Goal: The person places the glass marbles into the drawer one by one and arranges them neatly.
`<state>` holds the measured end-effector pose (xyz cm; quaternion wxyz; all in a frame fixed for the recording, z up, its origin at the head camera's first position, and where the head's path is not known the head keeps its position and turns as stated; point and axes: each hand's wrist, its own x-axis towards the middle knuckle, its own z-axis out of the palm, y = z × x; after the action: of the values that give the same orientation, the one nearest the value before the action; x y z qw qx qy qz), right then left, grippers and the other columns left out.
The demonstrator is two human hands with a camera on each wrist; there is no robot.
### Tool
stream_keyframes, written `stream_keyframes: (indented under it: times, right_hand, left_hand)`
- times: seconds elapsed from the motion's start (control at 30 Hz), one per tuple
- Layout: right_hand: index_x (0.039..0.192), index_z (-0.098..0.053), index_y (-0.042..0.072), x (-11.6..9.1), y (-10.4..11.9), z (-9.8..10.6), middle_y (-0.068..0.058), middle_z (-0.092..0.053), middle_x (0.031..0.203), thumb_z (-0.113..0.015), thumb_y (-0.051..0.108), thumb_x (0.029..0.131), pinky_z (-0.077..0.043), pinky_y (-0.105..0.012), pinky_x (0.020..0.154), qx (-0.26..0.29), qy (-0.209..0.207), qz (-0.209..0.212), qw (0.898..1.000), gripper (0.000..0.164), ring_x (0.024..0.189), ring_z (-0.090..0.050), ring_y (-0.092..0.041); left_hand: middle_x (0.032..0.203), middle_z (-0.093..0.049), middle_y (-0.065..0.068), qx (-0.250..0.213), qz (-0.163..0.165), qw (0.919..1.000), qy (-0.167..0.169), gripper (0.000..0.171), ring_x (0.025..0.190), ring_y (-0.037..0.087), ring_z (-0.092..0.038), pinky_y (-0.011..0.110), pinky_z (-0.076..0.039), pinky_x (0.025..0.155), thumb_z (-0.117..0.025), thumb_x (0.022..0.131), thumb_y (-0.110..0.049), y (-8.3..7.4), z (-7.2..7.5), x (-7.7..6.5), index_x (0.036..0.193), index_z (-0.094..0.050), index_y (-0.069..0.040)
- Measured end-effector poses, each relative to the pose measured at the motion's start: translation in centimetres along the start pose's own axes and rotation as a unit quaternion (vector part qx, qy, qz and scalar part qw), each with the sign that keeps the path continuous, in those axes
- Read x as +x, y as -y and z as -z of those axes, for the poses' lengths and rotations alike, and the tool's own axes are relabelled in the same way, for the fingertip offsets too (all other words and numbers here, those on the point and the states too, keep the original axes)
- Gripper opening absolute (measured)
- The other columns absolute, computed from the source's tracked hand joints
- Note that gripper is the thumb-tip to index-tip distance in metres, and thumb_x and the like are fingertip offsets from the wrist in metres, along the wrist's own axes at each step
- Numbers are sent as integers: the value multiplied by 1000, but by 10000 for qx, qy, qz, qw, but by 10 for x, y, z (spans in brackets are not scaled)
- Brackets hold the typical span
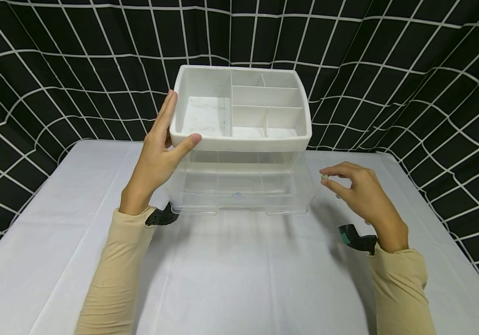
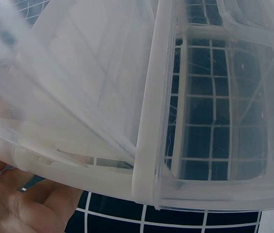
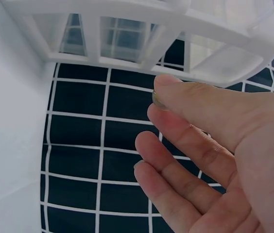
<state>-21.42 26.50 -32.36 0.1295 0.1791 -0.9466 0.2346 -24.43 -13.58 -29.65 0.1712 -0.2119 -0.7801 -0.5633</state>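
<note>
Right hand [image 1: 358, 190] pinches tiny object [image 1: 325, 177]; spread left hand [image 1: 155, 156] touches organizer [image 1: 243, 144].

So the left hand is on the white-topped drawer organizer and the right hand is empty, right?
Not quite: the right hand isn't empty. The head view shows it pinching a tiny pale object, too small to identify, between thumb and finger. The left hand is indeed on the white-topped drawer organizer.
</note>
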Motion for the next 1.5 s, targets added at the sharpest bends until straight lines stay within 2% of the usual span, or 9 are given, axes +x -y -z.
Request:
stream_keyframes:
  times: [0.17, 0.33, 0.43, 0.5, 0.67, 0.77, 1.0, 1.27, 1.5]
  right_hand:
    - [112, -74, 8, -1, 4, 2, -11, -72, 112, -71, 16, 93, -44, -19, 64, -58, -127, 35, 9999, 21, 62, -64, -6]
    - [113, -74, 8, -1, 8, 4, -11, -72, 113, -70, 16, 93, -51, -40, 74, -38, -197, -6, 9998, 21, 89, -67, -25]
    - [113, -74, 7, -2, 10, 5, -12, -72, 113, -70, 16, 93, -52, -50, 75, 62, -258, -1, 9996, 22, 99, -65, -27]
    - [112, -74, 9, -2, 12, 7, -11, -73, 112, -71, 16, 93, -53, -47, 73, 34, -346, 42, 9994, 21, 99, -63, -19]
    - [110, -76, 11, -3, 16, 9, -7, -74, 107, -74, 13, 90, -49, -21, 68, -33, -634, 227, 9977, 21, 94, -52, 11]
    - [109, -76, 11, -4, 19, 10, -6, -75, 105, -75, 11, 88, -44, -13, 67, 9, -758, 317, 9966, 21, 94, -46, 19]
    - [108, -77, 11, -4, 26, 11, -6, -75, 102, -77, 8, 86, -40, -10, 64, 109, -974, 481, 9940, 22, 85, -50, 17]
    - [105, -77, 11, -5, 32, 10, -4, -75, 100, -78, 7, 84, -39, -13, 61, 126, -1200, 588, 9910, 21, 62, -52, 16]
    - [102, -78, 9, -6, 40, 10, -4, -75, 100, -79, 2, 82, -38, -12, 60, 178, -1462, 818, 9857, 22, 82, -51, 17]
  left_hand:
    - [166, -8, -15, -8, 23, 10000, 3, 83, 139, 17, -42, 20, -45, 101, -68, 95, -16, 0, 0, 0, 159, -17, -25]
    - [167, -8, -14, -25, 35, 10000, -1, 83, 139, 17, -42, 20, -45, 101, -68, 95, -15, 0, 0, 1, 159, -17, -25]
    - [167, -8, -14, -34, 14, 10000, -1, 83, 139, 17, -42, 21, -45, 100, -68, 95, -15, 0, 0, 1, 159, -17, -25]
    - [166, -8, -14, -25, -2, 10000, 2, 82, 140, 17, -42, 21, -45, 101, -68, 95, -16, 0, -1, 1, 159, -17, -26]
    - [167, -8, -13, -22, -64, 10000, 9, 83, 140, 18, -41, 21, -46, 101, -68, 95, -16, 0, -1, 1, 159, -17, -26]
    - [166, -8, -14, -20, -75, 10000, 3, 83, 139, 18, -43, 20, -46, 100, -68, 95, -17, 1, -1, 1, 159, -17, -26]
    - [166, -9, -15, 5, -63, 10000, -5, 82, 140, 17, -42, 20, -45, 100, -68, 95, -18, 3, 0, 1, 159, -17, -27]
    - [166, -9, -15, -2, -23, 10000, -2, 83, 145, 15, -36, 25, -43, 106, -68, 95, -18, 3, -1, 1, 159, -17, -25]
    - [166, -9, -15, 4, -20, 10000, -3, 83, 141, 17, -40, 22, -44, 103, -68, 95, -19, 2, 0, 0, 159, -17, -25]
